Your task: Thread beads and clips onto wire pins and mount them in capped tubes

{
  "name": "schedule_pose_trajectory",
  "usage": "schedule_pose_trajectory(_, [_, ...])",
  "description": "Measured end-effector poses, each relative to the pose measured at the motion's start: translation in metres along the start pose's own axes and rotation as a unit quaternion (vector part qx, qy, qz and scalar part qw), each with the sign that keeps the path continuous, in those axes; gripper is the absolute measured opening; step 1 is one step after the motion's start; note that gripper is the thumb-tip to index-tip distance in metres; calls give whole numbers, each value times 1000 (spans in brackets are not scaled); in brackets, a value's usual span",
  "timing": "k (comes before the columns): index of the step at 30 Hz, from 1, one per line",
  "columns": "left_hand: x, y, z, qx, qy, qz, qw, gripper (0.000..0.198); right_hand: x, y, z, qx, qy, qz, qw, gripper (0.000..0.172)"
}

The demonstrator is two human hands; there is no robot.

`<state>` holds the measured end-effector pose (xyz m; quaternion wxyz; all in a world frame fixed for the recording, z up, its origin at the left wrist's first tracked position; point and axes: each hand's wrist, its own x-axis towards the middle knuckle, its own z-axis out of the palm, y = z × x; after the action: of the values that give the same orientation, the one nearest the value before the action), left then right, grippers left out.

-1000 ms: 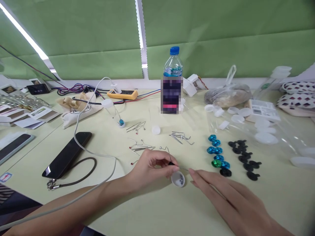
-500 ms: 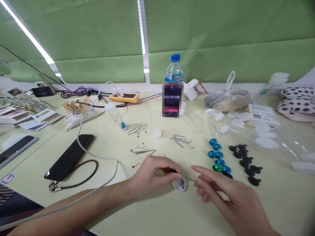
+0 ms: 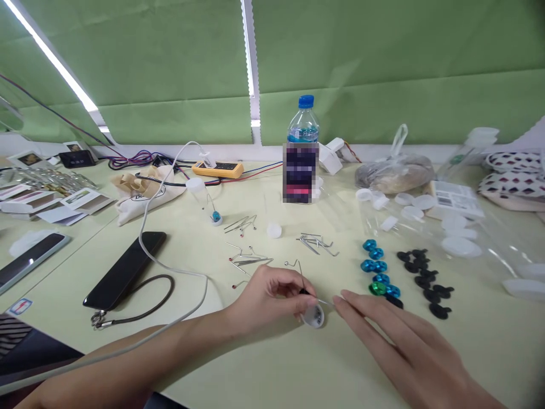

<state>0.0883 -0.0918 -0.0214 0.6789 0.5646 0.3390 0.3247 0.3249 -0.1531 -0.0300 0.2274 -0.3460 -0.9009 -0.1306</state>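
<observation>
My left hand (image 3: 283, 292) pinches a small black part (image 3: 304, 291) between thumb and fingers. From that part a thin bent wire (image 3: 301, 274) sticks up, with a small round end. My right hand (image 3: 395, 329) has its fingers closed together on a thin metal rod (image 3: 326, 302), which looks like a hex key and points left at the black part. Whether its tip is seated there I cannot tell. Just below my left fingertips, a white cap (image 3: 314, 317) holds tiny dark pieces like screws.
Shiny blue pieces (image 3: 374, 266) and black tailed pieces (image 3: 426, 281) lie right. Beyond my hands are L-shaped metal keys (image 3: 315, 243), bent wires (image 3: 251, 258) and a white cap (image 3: 275, 230). A bottle (image 3: 303, 128) stands behind; a phone (image 3: 123, 270) and white cable (image 3: 170, 266) lie left.
My right hand has turned palm-down, its fingers now straighter and closer together on the rod. The bent wire at my left hand now stands up in clearer view.
</observation>
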Motion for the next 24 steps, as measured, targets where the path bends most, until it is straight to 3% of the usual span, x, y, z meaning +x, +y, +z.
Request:
schedule_pose_trajectory(3, [-1, 1, 0, 10, 3, 5, 1000, 15, 2, -4, 3, 69, 3, 76, 995, 47])
schedule_pose_trajectory(7, [-3, 1, -1, 48, 2, 28, 998, 17, 14, -10, 2, 197, -16, 190, 962, 39])
schedule_pose_trajectory(11, [-3, 2, -2, 104, 0, 69, 992, 19, 25, -12, -1, 244, -13, 232, 941, 28])
schedule_pose_trajectory(17, [-3, 0, -4, 180, 10, 130, 975, 15, 32, -14, 1, 431, -25, 322, 843, 24])
schedule_pose_trajectory(19, [-3, 0, -4, 166, 18, 122, 978, 15, 32, -14, 2, 401, -19, 318, 859, 21])
schedule_pose_trajectory(22, [-1, -1, -5, 115, 34, 79, 990, 17, 26, -12, 4, 250, 12, 258, 933, 22])
schedule_pose_trajectory(24, [0, -2, -6, 83, 45, 57, 994, 18, 17, -10, 6, 166, 36, 202, 965, 27])
